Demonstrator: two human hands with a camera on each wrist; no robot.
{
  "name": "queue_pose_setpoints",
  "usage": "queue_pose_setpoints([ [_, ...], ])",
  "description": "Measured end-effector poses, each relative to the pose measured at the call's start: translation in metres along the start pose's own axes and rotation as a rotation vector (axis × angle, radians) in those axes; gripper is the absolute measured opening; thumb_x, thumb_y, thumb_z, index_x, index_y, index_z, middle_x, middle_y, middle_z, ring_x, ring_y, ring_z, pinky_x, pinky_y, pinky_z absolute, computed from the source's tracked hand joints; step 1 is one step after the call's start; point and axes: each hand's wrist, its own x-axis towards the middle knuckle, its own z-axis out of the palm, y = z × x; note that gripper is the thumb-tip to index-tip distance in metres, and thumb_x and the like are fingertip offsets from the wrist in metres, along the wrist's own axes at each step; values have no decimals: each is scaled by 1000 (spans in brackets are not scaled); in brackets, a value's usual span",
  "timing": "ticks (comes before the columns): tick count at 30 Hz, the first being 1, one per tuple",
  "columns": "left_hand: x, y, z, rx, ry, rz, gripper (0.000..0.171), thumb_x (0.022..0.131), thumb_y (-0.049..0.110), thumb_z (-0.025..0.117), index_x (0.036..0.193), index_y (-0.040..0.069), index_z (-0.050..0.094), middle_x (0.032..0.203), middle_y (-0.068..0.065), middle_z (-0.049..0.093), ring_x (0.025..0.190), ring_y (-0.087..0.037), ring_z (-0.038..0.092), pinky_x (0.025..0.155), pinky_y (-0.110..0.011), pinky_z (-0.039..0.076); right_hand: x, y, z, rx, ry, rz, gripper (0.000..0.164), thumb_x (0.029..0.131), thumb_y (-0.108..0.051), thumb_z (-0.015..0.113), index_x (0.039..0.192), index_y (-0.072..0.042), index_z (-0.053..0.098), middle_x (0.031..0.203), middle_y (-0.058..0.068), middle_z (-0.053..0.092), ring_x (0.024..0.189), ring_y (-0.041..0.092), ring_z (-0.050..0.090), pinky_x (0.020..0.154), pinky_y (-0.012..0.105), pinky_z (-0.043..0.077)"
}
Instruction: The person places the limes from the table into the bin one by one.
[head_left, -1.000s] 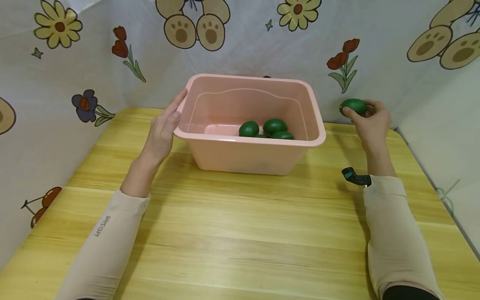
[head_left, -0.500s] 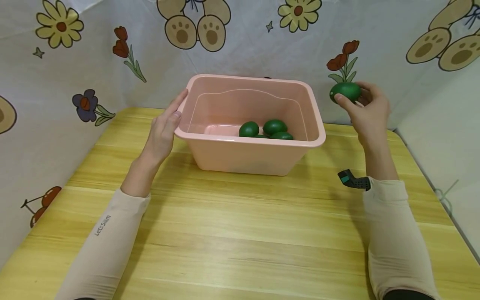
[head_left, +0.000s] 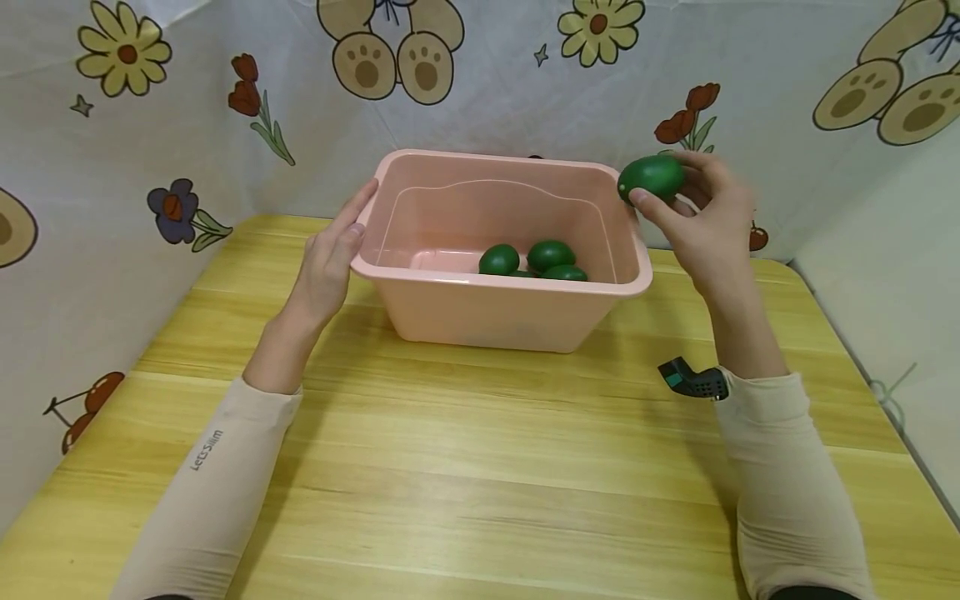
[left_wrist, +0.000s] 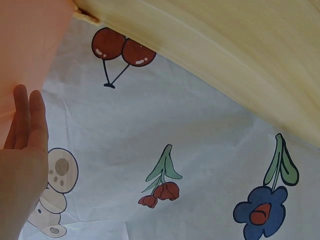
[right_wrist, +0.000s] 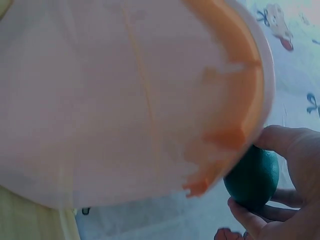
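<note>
In the head view, a pink plastic bin [head_left: 480, 312] stands on the table, with several smooth, dark green, egg-shaped fruits [head_left: 551, 253] lying in its right half. The front wall partly hides them. My left hand [head_left: 322, 271] rests against the bin's left side; its straight fingers [left_wrist: 37, 120] touch the outer wall in the left wrist view. Beside the bin's right rim, my right hand [head_left: 708, 221] holds another green egg-shaped fruit [head_left: 651, 176] between thumb and fingers. That fruit shows slightly above the rim, and in the right wrist view the bin's wall [right_wrist: 100, 115] covers part of it.
A wooden table [head_left: 480, 467] carries the bin near its back edge. Behind it hangs a pale cloth [head_left: 510, 117] printed with flowers and cartoon animals. A black band [head_left: 693, 381] sticks out from the right sleeve's cuff.
My right hand has risen and moved left with the green fruit, from beyond the bin's right side to its right rim. The left hand and the bin stay in place.
</note>
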Motion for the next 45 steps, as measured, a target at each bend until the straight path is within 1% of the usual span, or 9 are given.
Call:
queue_pose_setpoints([
  [5,0,0,1,-1,-5,-3,58,105,41,34,162,32,44,162,5,48,147,-24,50,123,-51,36,-10,-15,9,-30,-59,-80,60,88,-17,86,144,-14,63,134,4,66,119,11,67,101,23,55],
  [9,0,0,1,-5,-8,-6,58,106,41,35,162,33,44,162,5,48,147,-24,50,123,-51,37,-17,-28,14,-27,-112,-118,61,87,-15,87,143,-13,64,135,6,66,123,14,67,102,23,54],
  [12,0,0,1,-8,-10,-8,58,106,41,34,162,32,43,163,5,47,147,-25,50,123,-53,37,-21,-34,18,-41,-164,-122,63,87,-16,87,144,-13,62,137,5,64,129,18,65,105,25,54],
  [18,-1,-1,1,-11,-12,-14,58,106,42,34,162,32,43,163,6,46,147,-25,50,123,-53,36,-27,-36,25,-132,-276,-135,68,87,-19,88,149,-17,59,141,3,62,133,22,62,108,31,53],
  [23,0,-1,0,-6,-6,-6,58,106,41,35,162,32,44,163,6,47,147,-23,50,123,-51,37,-28,-35,28,-112,-328,-152,66,90,-17,85,150,-16,57,146,5,62,135,23,61,111,32,50],
  [26,0,-1,0,-3,-2,-1,57,106,40,35,162,32,44,162,6,47,147,-22,50,123,-50,37,-28,-35,28,-93,-333,-159,63,92,-16,82,150,-15,57,149,5,61,136,24,61,112,31,50],
  [30,0,-1,-1,1,3,2,57,106,40,35,161,32,45,162,6,48,147,-21,50,123,-48,37,-28,-36,28,-81,-313,-176,57,94,-15,80,148,-13,59,147,6,62,136,23,61,110,29,51],
  [38,0,-1,0,7,0,0,57,106,41,35,162,32,44,162,5,48,146,-23,51,122,-51,37,-27,-35,23,-92,-198,-202,50,95,-11,78,142,-11,64,140,7,66,133,21,62,110,29,51],
  [45,0,0,0,-3,-10,-13,59,105,41,34,163,33,43,162,1,49,146,-28,52,121,-56,38,-30,-27,12,-113,-150,-168,47,97,-14,76,143,-11,64,142,9,65,136,22,60,112,30,49],
])
